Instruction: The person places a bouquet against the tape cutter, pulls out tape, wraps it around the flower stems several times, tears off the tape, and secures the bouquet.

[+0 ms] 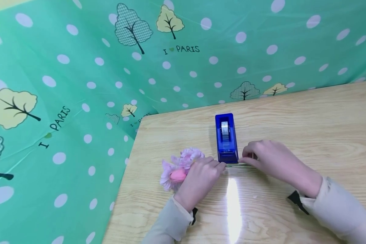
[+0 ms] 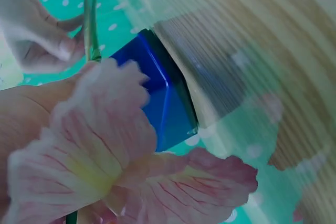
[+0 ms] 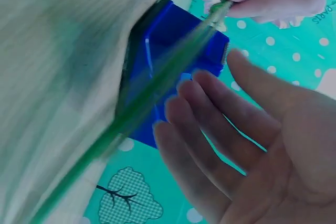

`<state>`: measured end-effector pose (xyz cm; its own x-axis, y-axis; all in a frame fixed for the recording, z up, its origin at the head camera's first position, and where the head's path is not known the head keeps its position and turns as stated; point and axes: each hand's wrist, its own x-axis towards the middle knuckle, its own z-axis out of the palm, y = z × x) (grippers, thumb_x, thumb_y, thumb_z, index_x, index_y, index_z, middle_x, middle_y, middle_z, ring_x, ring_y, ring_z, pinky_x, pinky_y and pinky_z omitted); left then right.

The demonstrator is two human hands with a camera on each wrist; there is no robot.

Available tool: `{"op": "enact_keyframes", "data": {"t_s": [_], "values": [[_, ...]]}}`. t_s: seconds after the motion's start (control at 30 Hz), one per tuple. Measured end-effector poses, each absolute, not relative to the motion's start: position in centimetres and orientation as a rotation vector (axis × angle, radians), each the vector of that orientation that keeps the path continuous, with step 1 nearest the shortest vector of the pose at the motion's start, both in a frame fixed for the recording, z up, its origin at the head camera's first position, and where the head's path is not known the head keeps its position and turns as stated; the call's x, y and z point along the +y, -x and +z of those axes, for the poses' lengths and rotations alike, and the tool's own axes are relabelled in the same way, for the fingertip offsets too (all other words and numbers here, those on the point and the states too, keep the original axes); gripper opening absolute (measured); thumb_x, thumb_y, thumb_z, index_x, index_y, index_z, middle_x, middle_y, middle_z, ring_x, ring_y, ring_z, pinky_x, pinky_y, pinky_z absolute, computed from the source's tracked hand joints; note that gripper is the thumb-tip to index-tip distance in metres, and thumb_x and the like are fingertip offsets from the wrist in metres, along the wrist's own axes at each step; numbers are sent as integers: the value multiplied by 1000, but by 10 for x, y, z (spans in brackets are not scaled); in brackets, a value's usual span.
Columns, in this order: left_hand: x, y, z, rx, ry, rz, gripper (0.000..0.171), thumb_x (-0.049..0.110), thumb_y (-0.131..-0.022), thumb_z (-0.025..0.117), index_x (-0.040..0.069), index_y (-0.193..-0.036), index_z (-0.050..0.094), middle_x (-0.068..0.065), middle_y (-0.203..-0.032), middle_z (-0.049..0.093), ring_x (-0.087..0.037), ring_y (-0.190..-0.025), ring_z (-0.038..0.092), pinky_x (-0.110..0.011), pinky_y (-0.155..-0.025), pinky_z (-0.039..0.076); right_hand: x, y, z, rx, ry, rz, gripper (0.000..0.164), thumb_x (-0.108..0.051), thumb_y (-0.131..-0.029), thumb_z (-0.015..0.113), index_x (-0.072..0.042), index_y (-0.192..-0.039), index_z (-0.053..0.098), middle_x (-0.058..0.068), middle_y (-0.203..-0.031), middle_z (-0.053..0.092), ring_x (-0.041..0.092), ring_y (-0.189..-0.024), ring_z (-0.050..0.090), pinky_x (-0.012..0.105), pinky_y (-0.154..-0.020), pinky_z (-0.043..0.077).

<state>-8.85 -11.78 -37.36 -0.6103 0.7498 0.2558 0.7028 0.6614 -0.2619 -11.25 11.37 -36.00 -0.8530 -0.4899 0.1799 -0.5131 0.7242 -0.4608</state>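
Observation:
My left hand (image 1: pixel 199 181) pinches the green stems (image 3: pixel 139 100) of a bunch of artificial flowers (image 1: pixel 191 156), near the blossoms. Pale lilac-pink petals and a pink bud (image 1: pixel 178 175) stick out to its left. From that grip the stems run rightward, just in front of a blue tape dispenser (image 1: pixel 226 142) with a roll of tape (image 1: pixel 224 128). My right hand (image 1: pixel 272 161) is close to the dispenser's front right corner, beside the stems. In the right wrist view its fingers (image 3: pixel 186 145) are loosely bent and apart from the thumb, with nothing visible between them.
A light wood-grain table (image 1: pixel 323 125) lies under everything. Behind it and to the left hangs a green cloth (image 1: pixel 195 81) with white dots and printed trees. A bright light reflection streaks the tabletop in front of the dispenser.

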Motion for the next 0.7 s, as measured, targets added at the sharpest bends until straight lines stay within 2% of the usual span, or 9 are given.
{"op": "enact_keyframes", "data": {"t_s": [0.2,0.37,0.53,0.7], "values": [[-120,91,-376,-2506,1142,220,8,15,-87,76,19,-94,74,10,-85,73,-4,-68,58,-15,-60,48,101,120,-354,-2728,-803,722,4,-13,-89,74,-10,-86,74,-3,-76,68,10,-67,62,33,-60,56],[-121,91,-376,-2503,1135,223,10,12,-87,74,19,-94,73,11,-84,73,-4,-69,59,-17,-59,48,97,130,-358,-2663,-830,697,2,-7,-87,75,-6,-88,75,3,-81,71,18,-74,68,38,-67,60],[-122,92,-373,-2523,1136,231,11,11,-89,71,20,-95,73,11,-86,73,-5,-70,59,-18,-60,48,96,135,-365,-2595,-901,678,15,-1,-80,79,-6,-94,76,7,-90,73,23,-83,71,41,-72,60],[-123,92,-372,-2524,1139,266,14,9,-90,70,20,-98,74,11,-88,74,-5,-71,60,-17,-61,49,93,139,-372,-2444,-1030,637,23,3,-76,81,-6,-97,75,6,-97,71,22,-88,68,38,-73,60]]}}
